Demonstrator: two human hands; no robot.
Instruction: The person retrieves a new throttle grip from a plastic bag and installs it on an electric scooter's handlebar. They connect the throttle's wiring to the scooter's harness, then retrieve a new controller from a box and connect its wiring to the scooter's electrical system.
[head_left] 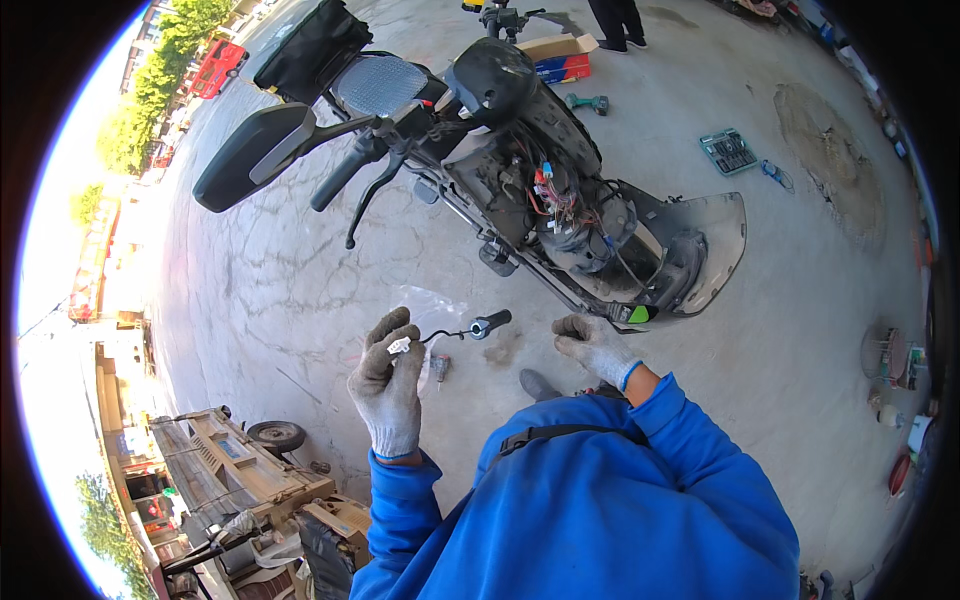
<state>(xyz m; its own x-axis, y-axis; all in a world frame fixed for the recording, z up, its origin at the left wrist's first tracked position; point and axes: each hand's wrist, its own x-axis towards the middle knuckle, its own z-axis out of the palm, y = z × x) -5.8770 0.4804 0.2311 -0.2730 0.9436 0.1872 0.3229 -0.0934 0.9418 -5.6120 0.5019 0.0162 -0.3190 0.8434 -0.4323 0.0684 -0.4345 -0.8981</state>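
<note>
My gloved left hand (388, 385) pinches a small white connector (398, 346) on a black cable, which runs to a black handlebar grip (490, 322) to its right. A clear plastic bag (433, 300) shows behind that cable. My gloved right hand (590, 350) is off to the right of the grip, fingers curled; whatever is in them, if anything, is hidden. Beyond both hands stands a scooter with its front panels open, bundles of coloured wires (555, 200) exposed, and a mirror and brake lever (375, 195) on the handlebar.
A cardboard box (560, 62), a teal drill (588, 103) and a tool case (728, 151) lie on the concrete. A person's legs (615, 22) stand at the top. At the lower left are a wooden cart (215, 450) and a tyre (276, 437).
</note>
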